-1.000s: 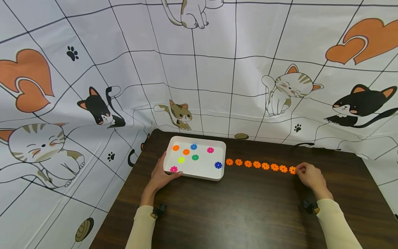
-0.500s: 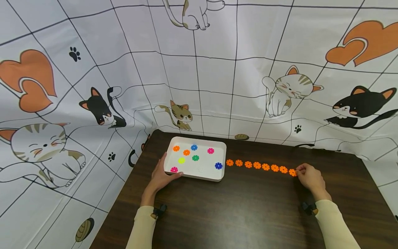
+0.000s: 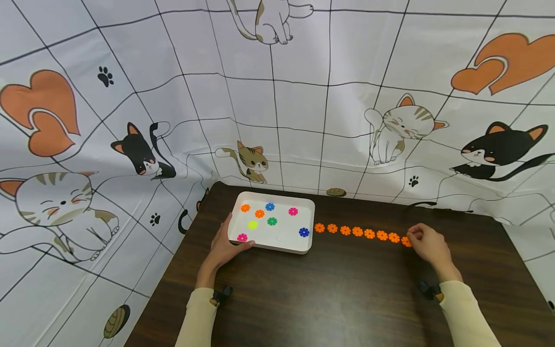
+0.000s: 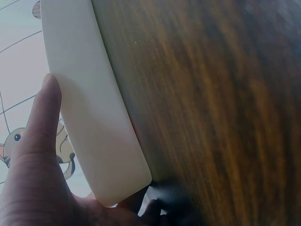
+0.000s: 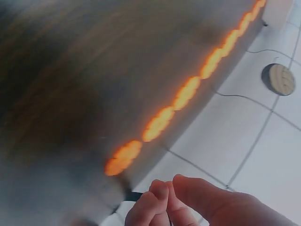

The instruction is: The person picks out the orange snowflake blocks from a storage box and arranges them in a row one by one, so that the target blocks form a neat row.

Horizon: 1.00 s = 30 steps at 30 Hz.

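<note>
My left hand (image 3: pixel 224 248) holds a shallow white tray (image 3: pixel 282 247) at its near left corner, thumb along the front wall and fingers at the left side. In the left wrist view the thumb (image 4: pixel 40 122) lies against the tray's pale wall (image 4: pixel 94 103). To the right of the tray runs a row of orange notched plastic discs (image 3: pixel 357 231). My right hand (image 3: pixel 429 246) is at the far end of this row, over the last orange disc (image 3: pixel 406 242). In the right wrist view its curled fingertips (image 5: pixel 160 188) are apart from the end disc (image 5: pixel 123 157), with nothing seen between them.
Inside the tray lie loose discs: two orange, a light blue (image 3: pixel 270 206), a green (image 3: pixel 271 221), a yellow (image 3: pixel 253 225), a dark blue (image 3: pixel 304 232) and two pink. A cat-print sheet (image 3: pixel 303 106) hangs behind the dark wooden table (image 3: pixel 329 299).
My right hand has pinched the end orange disc, shifted it slightly nearer, then come up off it. The left hand stays on the tray. The head view has tilted a little.
</note>
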### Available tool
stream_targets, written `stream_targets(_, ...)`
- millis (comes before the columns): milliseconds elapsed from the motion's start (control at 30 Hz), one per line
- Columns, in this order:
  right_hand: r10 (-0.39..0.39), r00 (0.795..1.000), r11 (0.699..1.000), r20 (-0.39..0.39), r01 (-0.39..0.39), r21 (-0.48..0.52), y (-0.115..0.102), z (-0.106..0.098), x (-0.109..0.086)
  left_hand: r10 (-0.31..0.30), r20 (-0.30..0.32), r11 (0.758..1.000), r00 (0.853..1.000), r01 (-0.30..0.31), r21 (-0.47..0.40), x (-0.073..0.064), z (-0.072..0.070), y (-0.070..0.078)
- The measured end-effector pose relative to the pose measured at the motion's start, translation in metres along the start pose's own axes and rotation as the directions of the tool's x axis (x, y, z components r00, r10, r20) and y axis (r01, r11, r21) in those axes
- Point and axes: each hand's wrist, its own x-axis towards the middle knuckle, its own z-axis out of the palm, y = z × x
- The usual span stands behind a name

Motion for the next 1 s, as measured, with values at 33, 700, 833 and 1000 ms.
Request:
stream_targets(33, -0.010, 1.000, 1.000, 0.000, 0.010, 0.002, -0.004, -0.001, 0.000, -0.003, -0.001, 1.000, 1.000, 0.003, 0.000, 0.000, 0.000, 0.000)
stream_targets(700, -0.212, 0.977, 0.977, -0.008, 0.212, 0.031, -0.094, -0.001, -0.003, 0.006, -0.005, 1.000, 1.000, -0.006, 0.018, 0.001, 0.000, -0.002)
stream_targets(833, -0.254, 0.967, 0.966, -0.006, 0.254, 0.043, -0.111, 0.003, 0.000, 0.016, -0.011, 1.000, 1.000, -0.016, 0.016, 0.000, 0.000, -0.002)
stream_targets(1000, -0.283, 0.959, 0.958, 0.009, 0.282, 0.059, -0.132, 0.008, 0.003, 0.004, -0.007, 1.000, 1.000, -0.004, 0.022, 0.001, 0.000, -0.002)
